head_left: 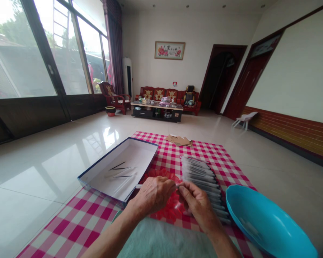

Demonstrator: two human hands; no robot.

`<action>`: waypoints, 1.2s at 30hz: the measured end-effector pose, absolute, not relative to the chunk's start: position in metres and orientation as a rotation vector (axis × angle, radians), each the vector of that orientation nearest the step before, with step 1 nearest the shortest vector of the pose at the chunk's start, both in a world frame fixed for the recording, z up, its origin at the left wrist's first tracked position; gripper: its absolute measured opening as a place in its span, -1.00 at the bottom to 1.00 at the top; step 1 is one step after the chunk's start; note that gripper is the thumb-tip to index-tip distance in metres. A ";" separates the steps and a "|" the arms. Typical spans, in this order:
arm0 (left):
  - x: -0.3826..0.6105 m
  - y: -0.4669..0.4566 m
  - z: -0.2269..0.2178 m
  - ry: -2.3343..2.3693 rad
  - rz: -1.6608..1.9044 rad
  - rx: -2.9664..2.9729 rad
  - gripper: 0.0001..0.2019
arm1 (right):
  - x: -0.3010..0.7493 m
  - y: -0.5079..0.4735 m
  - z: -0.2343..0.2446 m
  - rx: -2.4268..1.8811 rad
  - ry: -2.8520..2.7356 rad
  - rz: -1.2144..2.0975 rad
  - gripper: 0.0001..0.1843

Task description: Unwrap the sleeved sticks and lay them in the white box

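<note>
My left hand [157, 191] is closed around a thin pen, whose pale end [138, 186] sticks out on the left. My right hand [195, 199] pinches the pen's other end, with the fingertips of both hands almost meeting. Most of the pen is hidden by the fingers. Beneath both hands lies a red translucent scalloped dish [168, 211]; its contents are not clear. To the right, a row of many pens [201, 179] with whitish barrels and dark ends lies side by side. On the left, a shallow white box [134, 150] holds several thin black refills [123, 176] and clear tubes.
A turquoise basin [271, 222] stands at the right with something pale inside. Flattened brown cardboard [179, 140] lies at the far edge of the pink checked tablecloth [204, 150]. Green cloth [167, 238] covers my lap. Beyond are a coffee table [157, 104], a wooden sofa and a small white chair [244, 119].
</note>
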State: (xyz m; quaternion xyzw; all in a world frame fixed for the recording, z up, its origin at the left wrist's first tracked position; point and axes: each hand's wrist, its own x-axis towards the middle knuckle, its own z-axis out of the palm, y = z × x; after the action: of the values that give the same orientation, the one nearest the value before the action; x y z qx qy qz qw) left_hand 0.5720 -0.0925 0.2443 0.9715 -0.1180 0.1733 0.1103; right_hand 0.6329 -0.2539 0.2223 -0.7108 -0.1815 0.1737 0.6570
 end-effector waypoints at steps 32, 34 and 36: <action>0.573 -0.073 0.245 -0.390 0.501 2.713 -0.70 | 0.635 -0.246 0.204 -1.923 -0.898 -0.169 -0.78; 0.574 -0.074 0.244 -0.400 0.492 2.716 -0.70 | 0.637 -0.247 0.204 -1.873 -0.846 -0.187 -0.80; 0.574 -0.076 0.243 -0.408 0.490 2.715 -0.70 | 0.638 -0.247 0.204 -1.837 -0.823 -0.181 -0.82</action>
State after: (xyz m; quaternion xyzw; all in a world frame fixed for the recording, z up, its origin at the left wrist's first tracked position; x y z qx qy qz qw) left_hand 0.5742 -0.0755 0.2429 0.9584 -0.1441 0.1730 0.1756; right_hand 0.6377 -0.2470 0.2037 -0.7700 -0.3449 -0.0759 0.5313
